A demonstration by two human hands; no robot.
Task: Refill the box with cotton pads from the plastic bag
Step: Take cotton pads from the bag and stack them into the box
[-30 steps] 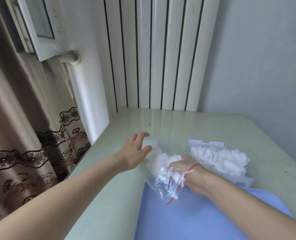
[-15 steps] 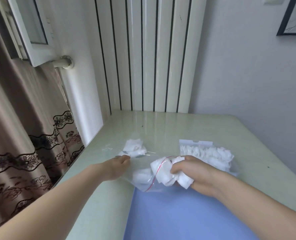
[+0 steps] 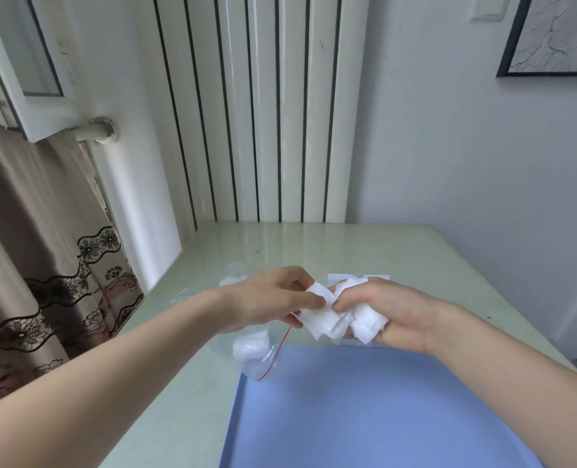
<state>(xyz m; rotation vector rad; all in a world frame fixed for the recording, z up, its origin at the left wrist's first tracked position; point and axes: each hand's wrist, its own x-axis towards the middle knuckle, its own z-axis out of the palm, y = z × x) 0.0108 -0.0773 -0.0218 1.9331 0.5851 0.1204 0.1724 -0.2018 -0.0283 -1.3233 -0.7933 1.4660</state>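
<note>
A bunch of white cotton pads (image 3: 334, 319) is held above the table between both hands. My right hand (image 3: 391, 312) grips most of the bunch. My left hand (image 3: 273, 298) pinches the left end of the same pads. Below them the clear plastic bag (image 3: 256, 352) with a red zip line lies on the table, a few pads still inside. The box (image 3: 358, 276) is mostly hidden behind my hands; only a white edge shows.
A blue mat (image 3: 364, 407) covers the near part of the pale green table (image 3: 314, 241). A white radiator (image 3: 263, 113) stands against the wall behind. A patterned curtain (image 3: 43, 265) hangs at the left past the table edge.
My right hand pulled a bunch of pads out of the bag and lifted it. My left hand let go of the bag's mouth and moved right to grip the pads too.
</note>
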